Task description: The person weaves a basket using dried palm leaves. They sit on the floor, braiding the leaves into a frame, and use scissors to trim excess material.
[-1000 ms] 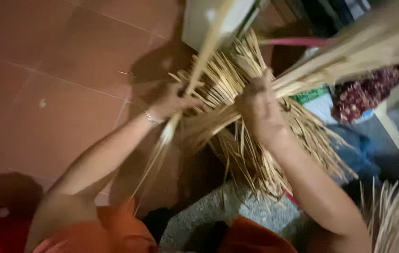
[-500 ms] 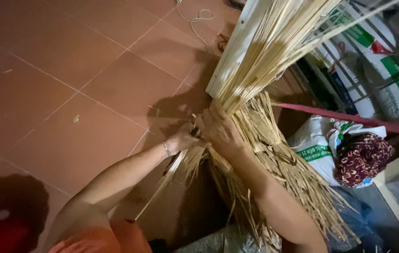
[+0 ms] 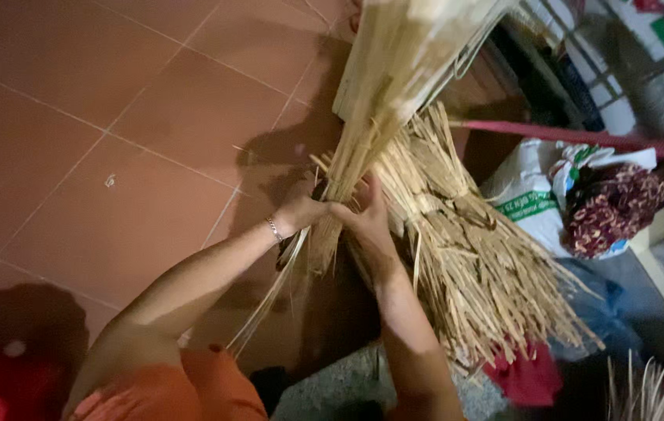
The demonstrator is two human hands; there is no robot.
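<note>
The left hand (image 3: 301,210) gripped the near side of a pale straw bundle (image 3: 371,132) at its narrow bound waist. The bundle's long axis ran from the flared top at upper right down to loose strands trailing lower left over the tiled floor (image 3: 114,117). The right hand (image 3: 367,222) closed on the same waist, touching the left. A wider straw sheaf (image 3: 472,257) lay just right of both.

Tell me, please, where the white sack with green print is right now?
In the head view, the white sack sits on the right, just behind the pile of straw, beside the dark red patterned cloth and under a red bar.
</note>
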